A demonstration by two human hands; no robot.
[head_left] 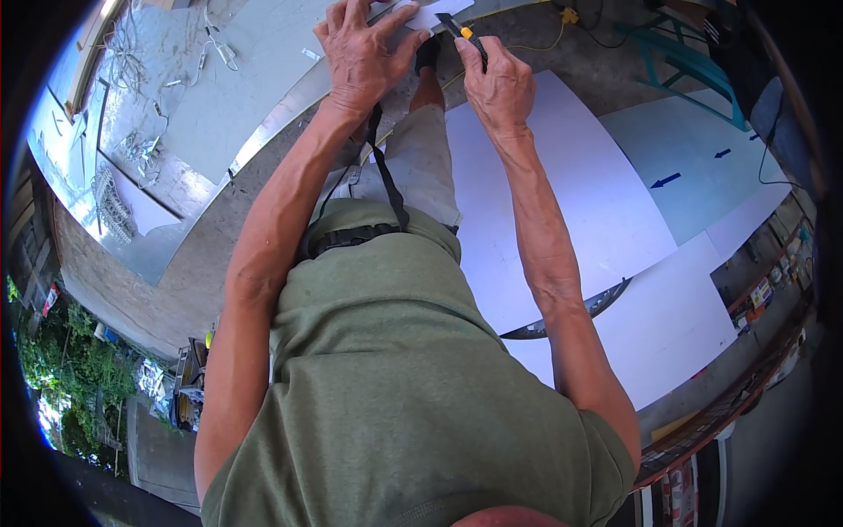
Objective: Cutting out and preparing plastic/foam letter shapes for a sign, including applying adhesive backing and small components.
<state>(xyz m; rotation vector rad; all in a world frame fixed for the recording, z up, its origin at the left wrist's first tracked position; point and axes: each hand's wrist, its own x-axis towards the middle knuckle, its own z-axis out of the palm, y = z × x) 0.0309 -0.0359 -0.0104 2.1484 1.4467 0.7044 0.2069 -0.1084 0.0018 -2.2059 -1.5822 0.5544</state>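
- Both hands work close together toward 12 o'clock, forearms reaching up from either side of the wearer's torso.
- Left hand (360,53), just short of 12 o'clock: fingers spread, thumb and index at the left end of a small white piece (435,14). Some fingertips run past the upper edge, so whether it pinches the piece or only presses it cannot be told.
- Right hand (499,88), toward 1 o'clock: fingers wrapped around a black-and-yellow cutter (469,35), whose tip points toward 11 o'clock, over the white piece. Whether the tip touches it is unclear.
- White piece: at 12 o'clock, between the two hands, near the edge of a grey table (215,114) that spreads toward 10 o'clock.
- On that table, at 10 o'clock, lie tangled pale wires (123,61); near 9 o'clock, a bunched metallic strand (112,204).
- Between 1 and 2 o'clock, beside the right forearm, lies a large white sheet (544,167); a dark curved rim (606,299) shows at its lower edge.
- Between 2 and 3 o'clock, a pale blue-green sheet (702,189) carries dark blue arrows.
- At 2 o'clock, a teal frame (660,63) stands beyond the sheets.
- Toward 8 o'clock, green foliage (66,369) shows.
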